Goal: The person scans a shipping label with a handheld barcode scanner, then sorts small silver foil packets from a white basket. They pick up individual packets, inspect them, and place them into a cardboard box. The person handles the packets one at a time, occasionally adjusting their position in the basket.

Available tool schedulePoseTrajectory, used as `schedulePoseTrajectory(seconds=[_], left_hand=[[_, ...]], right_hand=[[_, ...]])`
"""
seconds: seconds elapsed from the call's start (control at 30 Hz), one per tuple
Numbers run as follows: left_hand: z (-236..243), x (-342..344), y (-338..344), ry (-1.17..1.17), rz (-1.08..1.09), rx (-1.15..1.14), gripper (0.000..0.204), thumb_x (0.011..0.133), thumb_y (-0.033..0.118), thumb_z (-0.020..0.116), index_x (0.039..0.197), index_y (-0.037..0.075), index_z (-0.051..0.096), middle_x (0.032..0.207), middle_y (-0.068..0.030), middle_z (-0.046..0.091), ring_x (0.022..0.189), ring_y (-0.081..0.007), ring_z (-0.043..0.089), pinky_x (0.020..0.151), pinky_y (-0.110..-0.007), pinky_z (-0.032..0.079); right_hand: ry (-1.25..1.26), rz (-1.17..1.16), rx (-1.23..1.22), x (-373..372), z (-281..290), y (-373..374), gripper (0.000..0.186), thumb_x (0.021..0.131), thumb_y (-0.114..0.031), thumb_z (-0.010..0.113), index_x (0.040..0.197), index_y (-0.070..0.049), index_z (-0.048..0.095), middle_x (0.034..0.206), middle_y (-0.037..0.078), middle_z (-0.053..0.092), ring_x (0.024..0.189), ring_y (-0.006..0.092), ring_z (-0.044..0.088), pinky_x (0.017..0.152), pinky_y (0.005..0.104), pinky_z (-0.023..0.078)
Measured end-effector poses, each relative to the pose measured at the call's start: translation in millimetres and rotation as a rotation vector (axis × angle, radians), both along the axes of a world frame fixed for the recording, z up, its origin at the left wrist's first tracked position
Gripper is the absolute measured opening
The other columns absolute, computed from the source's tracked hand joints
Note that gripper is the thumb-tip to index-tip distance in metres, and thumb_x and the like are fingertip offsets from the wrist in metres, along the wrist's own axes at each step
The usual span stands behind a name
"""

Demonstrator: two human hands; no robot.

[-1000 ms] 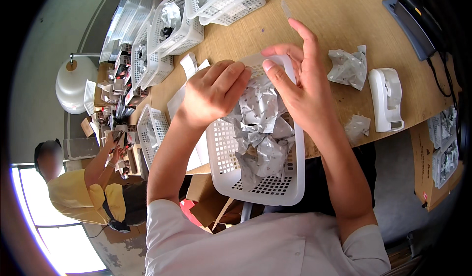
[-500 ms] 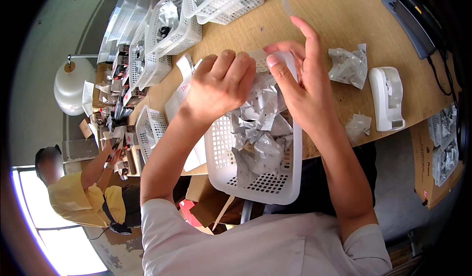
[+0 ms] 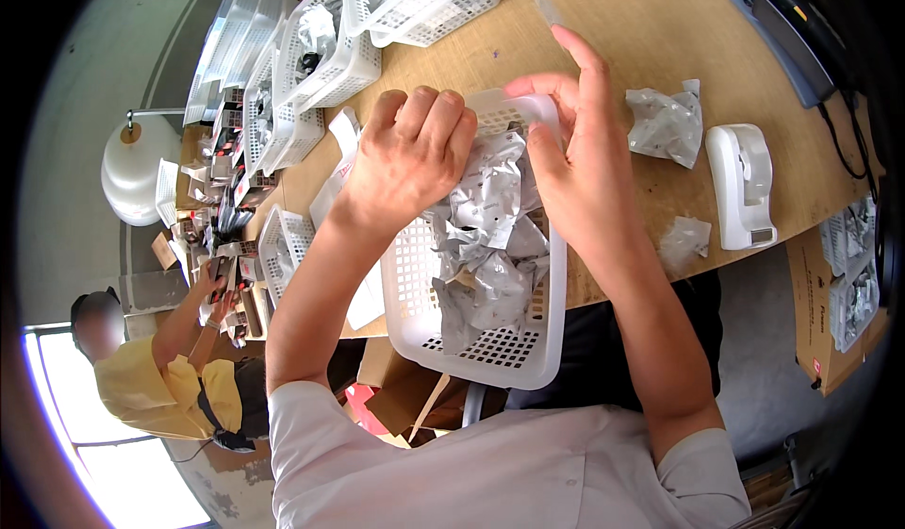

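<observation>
A white plastic basket (image 3: pixel 558 312) with perforated walls holds several crumpled silvery-clear plastic packets (image 3: pixel 487 199). Its near end juts past the table edge toward me. My left hand (image 3: pixel 410 157) is curled into a fist over the basket's far left side; what its fingers close on is hidden. At the far right corner my right hand (image 3: pixel 589 166) has its thumb and lower fingers around the rim. Its index finger is stretched away from the basket, and a small clear strip (image 3: pixel 547 6), resembling tape, shows at that fingertip.
Right of the basket lie a crumpled packet (image 3: pixel 666 122), a smaller clear piece (image 3: pixel 685 242) and a white tape dispenser (image 3: pixel 743 185). A black device (image 3: pixel 797 34) stands far right. More baskets (image 3: pixel 339 72) line the left. A person in yellow (image 3: pixel 165 388) works beyond them.
The basket and both hands have shifted slightly left. My right thumb has bent lower against the basket rim. The other things on the table keep their places.
</observation>
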State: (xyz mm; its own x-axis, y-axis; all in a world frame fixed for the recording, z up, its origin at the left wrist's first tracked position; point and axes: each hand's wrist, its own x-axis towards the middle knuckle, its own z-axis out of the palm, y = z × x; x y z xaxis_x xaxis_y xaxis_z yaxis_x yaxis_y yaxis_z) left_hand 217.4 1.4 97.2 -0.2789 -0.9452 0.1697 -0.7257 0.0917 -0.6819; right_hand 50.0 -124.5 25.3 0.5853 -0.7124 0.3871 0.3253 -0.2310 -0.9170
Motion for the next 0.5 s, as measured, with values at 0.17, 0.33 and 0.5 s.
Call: schedulePoseTrajectory(seconds=[0.17, 0.33, 0.5], left_hand=[[4, -2, 6, 0.043, 0.035, 0.031, 0.021, 0.081, 0.010, 0.075, 0.098, 0.010, 0.063, 0.103, -0.0049, 0.060, 0.095, -0.0219, 0.066, 0.084, -0.039, 0.055], [10, -4, 14, 0.110, 0.069, 0.089, 0.023, 0.082, 0.008, 0.076, 0.101, 0.009, 0.062, 0.109, -0.0057, 0.063, 0.099, -0.0240, 0.067, 0.088, -0.041, 0.056], [15, -6, 18, 0.097, 0.028, 0.115, 0.025, 0.082, 0.007, 0.077, 0.103, 0.008, 0.063, 0.113, -0.0060, 0.066, 0.105, -0.0249, 0.067, 0.091, -0.042, 0.057]], right_hand=[[0.019, 0.042, 0.073, 0, 1, 2, 0.078, 0.100, 0.016, 0.056, 0.170, -0.006, 0.030, 0.126, 0.013, 0.074, 0.099, 0.0147, 0.069, 0.091, 0.0291, 0.054], [0.037, 0.046, 0.067, 1, 1, 2, 0.078, 0.101, 0.016, 0.056, 0.171, -0.006, 0.029, 0.127, 0.014, 0.075, 0.102, 0.0157, 0.071, 0.092, 0.0303, 0.055], [0.046, 0.045, 0.059, 1, 0, 2, 0.078, 0.100, 0.016, 0.056, 0.170, -0.006, 0.029, 0.128, 0.014, 0.075, 0.104, 0.0170, 0.073, 0.093, 0.0301, 0.056]])
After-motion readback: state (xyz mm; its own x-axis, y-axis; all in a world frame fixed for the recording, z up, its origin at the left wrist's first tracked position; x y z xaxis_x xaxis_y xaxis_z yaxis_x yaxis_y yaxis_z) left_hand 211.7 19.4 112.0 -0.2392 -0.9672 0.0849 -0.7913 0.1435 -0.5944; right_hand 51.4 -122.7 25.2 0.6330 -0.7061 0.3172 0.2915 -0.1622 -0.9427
